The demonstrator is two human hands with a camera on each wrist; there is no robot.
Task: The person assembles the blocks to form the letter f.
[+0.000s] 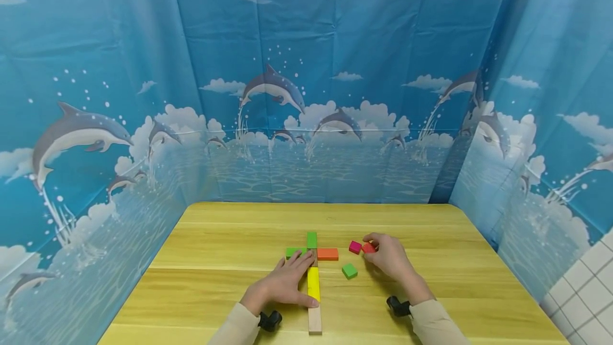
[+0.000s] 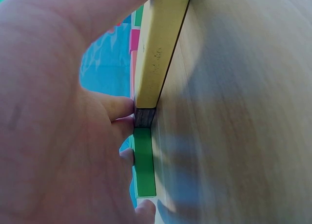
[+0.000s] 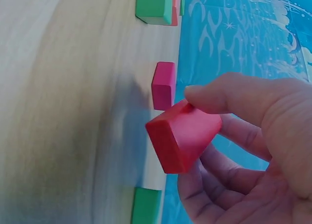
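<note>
My right hand [image 1: 390,257] pinches a red block [image 3: 187,134] between thumb and fingers, tilted, close over the table. Just left of it lies a magenta block [image 1: 355,247]. My left hand [image 1: 286,284] is spread over a cross-shaped row of blocks. Its thumb rests where a yellow block [image 1: 313,284] meets a plain wood block [image 1: 314,321]. Fingertips touch a dark brown block [image 2: 145,118] in the middle and lie along a green block [image 2: 144,160] on the left. Another green block [image 1: 312,239] tops the row, and an orange block [image 1: 328,254] extends right.
A loose green block [image 1: 349,271] lies between the row and my right hand. One more green block [image 3: 146,207] shows low in the right wrist view. The yellow wooden table [image 1: 201,260] ends at a blue dolphin-print curtain [image 1: 306,169].
</note>
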